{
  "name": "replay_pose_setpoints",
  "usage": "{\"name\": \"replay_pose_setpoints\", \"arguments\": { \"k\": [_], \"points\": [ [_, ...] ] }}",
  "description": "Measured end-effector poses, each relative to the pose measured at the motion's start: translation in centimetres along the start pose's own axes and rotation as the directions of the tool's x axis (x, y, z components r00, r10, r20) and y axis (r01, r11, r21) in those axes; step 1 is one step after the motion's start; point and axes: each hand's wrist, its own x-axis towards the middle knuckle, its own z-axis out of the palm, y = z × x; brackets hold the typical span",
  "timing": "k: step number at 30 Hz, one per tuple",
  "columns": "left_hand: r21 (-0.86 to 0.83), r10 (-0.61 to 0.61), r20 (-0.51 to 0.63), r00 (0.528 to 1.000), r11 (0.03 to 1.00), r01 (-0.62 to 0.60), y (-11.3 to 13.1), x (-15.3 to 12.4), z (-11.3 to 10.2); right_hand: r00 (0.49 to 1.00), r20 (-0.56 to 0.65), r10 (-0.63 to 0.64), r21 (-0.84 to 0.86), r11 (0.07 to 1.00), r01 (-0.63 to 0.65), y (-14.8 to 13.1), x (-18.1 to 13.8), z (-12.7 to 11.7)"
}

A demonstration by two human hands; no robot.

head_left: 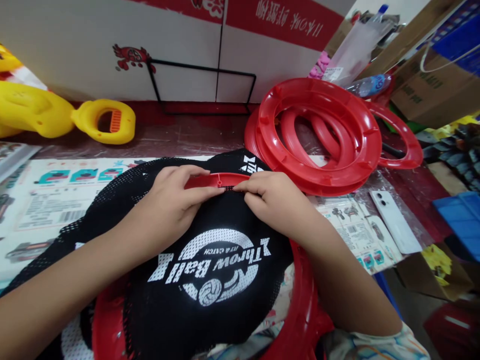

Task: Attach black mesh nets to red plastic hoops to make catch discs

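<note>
A black mesh fabric (pixel 225 215) printed with white "Throw Ball" lettering lies partly over a red plastic ring (pixel 303 295) in front of me. My left hand (pixel 172 200) grips the far edge, its thumb on the fabric and its fingers at the red rim. From the other side my right hand (pixel 270 197) pinches the fabric edge against the same rim, fingers bent. Between the two hands a short stretch of bare red rim shows. Much of the ring is covered by the fabric.
Several red rings (pixel 318 135) are piled at the back right, near a white phone (pixel 395 221). A yellow plastic toy (pixel 105 121) lies at the left. Behind, a black wire stand (pixel 202 67) leans by white boxes (pixel 180 35). Printed card sheets (pixel 56 195) cover part of the table.
</note>
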Motion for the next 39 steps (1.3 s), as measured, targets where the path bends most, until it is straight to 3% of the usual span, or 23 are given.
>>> {"name": "replay_pose_setpoints", "arguments": {
  "k": [16, 21, 25, 30, 32, 39],
  "points": [
    [0.22, -0.013, 0.089, 0.996, 0.975, -0.007, 0.4, 0.3, 0.2, 0.991, 0.1, 0.087, -0.209, 0.976, -0.064, -0.9, 0.1, 0.4],
    [0.286, -0.016, 0.096, 0.995, 0.958, -0.013, 0.4, -0.3, -0.3, 0.988, 0.141, 0.055, -0.129, 0.991, -0.037, -1.2, -0.4, -0.2],
    [0.305, -0.052, 0.142, 0.988, 0.952, 0.006, -1.0, -1.5, -1.1, 0.992, 0.118, 0.04, -0.026, 0.999, -0.037, -1.4, -1.2, -0.5],
    [0.287, 0.063, 0.059, 0.996, 0.955, -0.078, -0.9, -1.2, -2.3, 0.998, 0.055, 0.007, 0.081, 0.997, -0.011, -1.6, -1.3, -0.1],
    [0.232, 0.045, -0.001, 0.999, 0.972, -0.043, 0.0, -0.2, -2.4, 1.0, 0.006, -0.028, 0.093, 0.995, 0.027, -1.6, -1.1, 0.1],
    [-0.1, -0.032, 0.038, 0.999, 0.994, 0.036, 1.1, 1.9, -1.3, 0.992, 0.02, -0.126, 0.005, 0.992, 0.126, -0.9, -0.6, 0.5]
  ]
}}
